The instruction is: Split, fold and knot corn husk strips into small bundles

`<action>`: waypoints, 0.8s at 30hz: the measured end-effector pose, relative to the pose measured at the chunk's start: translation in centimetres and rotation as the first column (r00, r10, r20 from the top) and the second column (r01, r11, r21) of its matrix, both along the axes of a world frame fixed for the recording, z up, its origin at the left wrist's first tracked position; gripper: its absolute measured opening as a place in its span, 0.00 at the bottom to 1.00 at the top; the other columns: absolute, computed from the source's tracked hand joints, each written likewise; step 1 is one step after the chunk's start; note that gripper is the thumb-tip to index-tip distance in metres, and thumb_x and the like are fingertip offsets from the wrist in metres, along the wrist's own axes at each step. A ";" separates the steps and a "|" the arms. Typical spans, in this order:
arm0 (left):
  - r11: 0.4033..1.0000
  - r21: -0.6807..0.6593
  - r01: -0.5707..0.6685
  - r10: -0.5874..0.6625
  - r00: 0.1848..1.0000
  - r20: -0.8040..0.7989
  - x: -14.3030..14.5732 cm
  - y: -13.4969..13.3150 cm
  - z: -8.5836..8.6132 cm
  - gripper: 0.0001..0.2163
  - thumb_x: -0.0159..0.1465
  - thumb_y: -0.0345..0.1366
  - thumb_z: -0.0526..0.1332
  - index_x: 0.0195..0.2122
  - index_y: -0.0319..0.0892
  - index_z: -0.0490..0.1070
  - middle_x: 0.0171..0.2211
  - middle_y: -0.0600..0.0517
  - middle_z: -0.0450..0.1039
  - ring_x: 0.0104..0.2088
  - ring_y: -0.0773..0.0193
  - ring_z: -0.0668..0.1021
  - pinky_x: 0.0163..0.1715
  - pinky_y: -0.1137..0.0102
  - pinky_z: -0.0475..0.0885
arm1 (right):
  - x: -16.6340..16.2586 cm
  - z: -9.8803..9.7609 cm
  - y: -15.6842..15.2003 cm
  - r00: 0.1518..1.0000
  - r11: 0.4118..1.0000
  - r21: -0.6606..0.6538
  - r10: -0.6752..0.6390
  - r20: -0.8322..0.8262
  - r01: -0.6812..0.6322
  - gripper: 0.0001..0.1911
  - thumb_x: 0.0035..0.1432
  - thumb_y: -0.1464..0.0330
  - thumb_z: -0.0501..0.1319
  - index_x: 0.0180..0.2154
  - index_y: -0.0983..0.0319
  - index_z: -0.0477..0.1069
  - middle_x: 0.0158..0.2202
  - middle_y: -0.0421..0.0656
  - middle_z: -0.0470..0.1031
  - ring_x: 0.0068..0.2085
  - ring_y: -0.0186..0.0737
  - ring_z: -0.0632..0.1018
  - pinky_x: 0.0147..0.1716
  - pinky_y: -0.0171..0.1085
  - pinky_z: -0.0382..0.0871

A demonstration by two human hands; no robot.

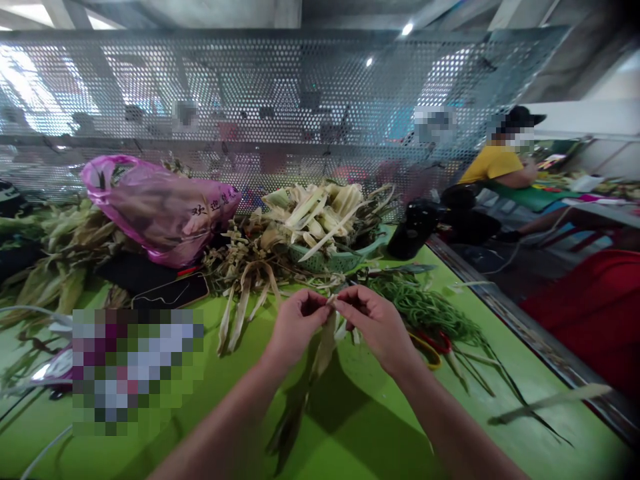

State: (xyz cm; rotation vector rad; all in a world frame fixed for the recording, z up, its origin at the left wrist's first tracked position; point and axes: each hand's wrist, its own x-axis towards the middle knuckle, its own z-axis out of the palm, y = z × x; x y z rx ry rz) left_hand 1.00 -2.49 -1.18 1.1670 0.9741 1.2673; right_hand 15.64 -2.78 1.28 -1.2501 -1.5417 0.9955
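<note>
Both of my hands meet over the green table, fingertips pinched together. A pale dried corn husk strip hangs down between them, with a darker, twisted lower end near the table. My left hand grips its top from the left. From the other side my right hand pinches the same top end, so the exact spot held is hidden by the fingers. Just beyond the hands stands a green basket heaped with pale husks. Right of my right hand lies a tangle of green strands.
Scissors with red and yellow handles lie near my right wrist. A pink plastic bag, a dark phone and a black cup stand or lie around the basket. A perforated metal screen rises behind. A person in yellow sits at right.
</note>
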 end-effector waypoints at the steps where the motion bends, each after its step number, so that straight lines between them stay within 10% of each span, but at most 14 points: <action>1: 1.000 0.008 0.009 -0.009 1.000 -0.021 0.0 0.0 0.0 0.07 0.54 0.36 0.65 0.29 0.38 0.71 0.26 0.52 0.71 0.27 0.68 0.71 0.29 0.73 0.65 | 0.0 0.0 0.0 1.000 1.000 0.004 -0.008 0.024 0.008 0.10 0.53 0.61 0.62 0.32 0.61 0.70 0.25 0.39 0.69 0.24 0.34 0.68 0.22 0.34 0.62; 24: 0.956 0.289 -0.042 0.162 0.901 -0.403 -0.9 -0.2 0.2 0.05 0.59 0.32 0.58 0.31 0.42 0.74 0.29 0.50 0.75 0.30 0.63 0.74 0.30 0.71 0.64 | -0.1 -0.5 -0.6 0.944 0.978 0.205 -0.046 0.327 -0.023 0.06 0.58 0.64 0.59 0.32 0.60 0.70 0.26 0.40 0.73 0.28 0.38 0.72 0.28 0.35 0.63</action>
